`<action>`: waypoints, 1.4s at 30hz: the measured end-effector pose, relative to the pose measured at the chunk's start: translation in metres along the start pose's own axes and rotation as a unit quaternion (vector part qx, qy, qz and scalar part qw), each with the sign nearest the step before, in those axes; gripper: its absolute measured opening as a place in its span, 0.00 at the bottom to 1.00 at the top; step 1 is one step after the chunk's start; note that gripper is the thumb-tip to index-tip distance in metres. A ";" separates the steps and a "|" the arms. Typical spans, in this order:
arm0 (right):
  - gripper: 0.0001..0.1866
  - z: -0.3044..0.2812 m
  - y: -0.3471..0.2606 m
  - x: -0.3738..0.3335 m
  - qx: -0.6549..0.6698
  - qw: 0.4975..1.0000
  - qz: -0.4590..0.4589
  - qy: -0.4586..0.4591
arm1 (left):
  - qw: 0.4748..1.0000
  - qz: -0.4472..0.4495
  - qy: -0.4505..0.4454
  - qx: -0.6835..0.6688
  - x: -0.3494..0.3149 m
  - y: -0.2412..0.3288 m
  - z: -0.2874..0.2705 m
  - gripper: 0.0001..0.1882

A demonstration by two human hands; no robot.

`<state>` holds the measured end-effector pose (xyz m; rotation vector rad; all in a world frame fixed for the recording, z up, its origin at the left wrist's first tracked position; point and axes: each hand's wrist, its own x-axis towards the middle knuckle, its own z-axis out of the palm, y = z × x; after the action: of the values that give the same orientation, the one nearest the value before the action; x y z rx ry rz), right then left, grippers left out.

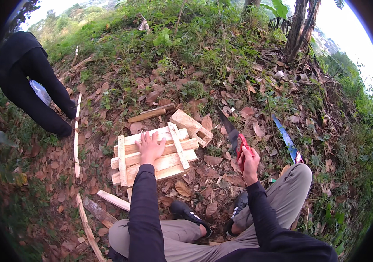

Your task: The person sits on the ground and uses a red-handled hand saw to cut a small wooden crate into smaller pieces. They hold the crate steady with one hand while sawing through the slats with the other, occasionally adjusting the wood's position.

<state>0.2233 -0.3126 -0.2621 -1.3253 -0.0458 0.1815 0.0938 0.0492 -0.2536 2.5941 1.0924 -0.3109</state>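
Observation:
My left hand lies flat, fingers spread, on a small panel of pale wooden slats lying on leaf-covered ground. Two cross battens are fixed across the slats. My right hand grips the red handle of a hand saw, whose dark blade points up and away to the right of the panel. A short wooden block rests against the panel's far right corner.
A loose stick lies beyond the panel. A second saw with a blue blade lies to the right. Another person in black bends over at far left. Long thin strips and offcuts lie left of my knees.

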 end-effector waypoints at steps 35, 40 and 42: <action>0.13 0.068 -0.051 -0.153 -0.082 0.985 0.064 -0.140 | 0.998 -0.001 0.069 0.013 -0.013 0.012 0.017 0.41; 0.12 0.083 -0.062 -0.161 -0.060 0.981 0.097 -0.154 | 1.000 -0.016 0.027 0.002 -0.006 0.000 0.009 0.43; 0.12 0.088 -0.056 -0.167 -0.069 0.976 0.107 -0.175 | 0.999 -0.037 0.027 -0.006 -0.005 -0.019 0.013 0.44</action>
<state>0.0531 -0.2670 -0.1747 -1.4223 -0.2185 0.6032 0.0755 0.0538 -0.2681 2.5690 1.2072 -0.2521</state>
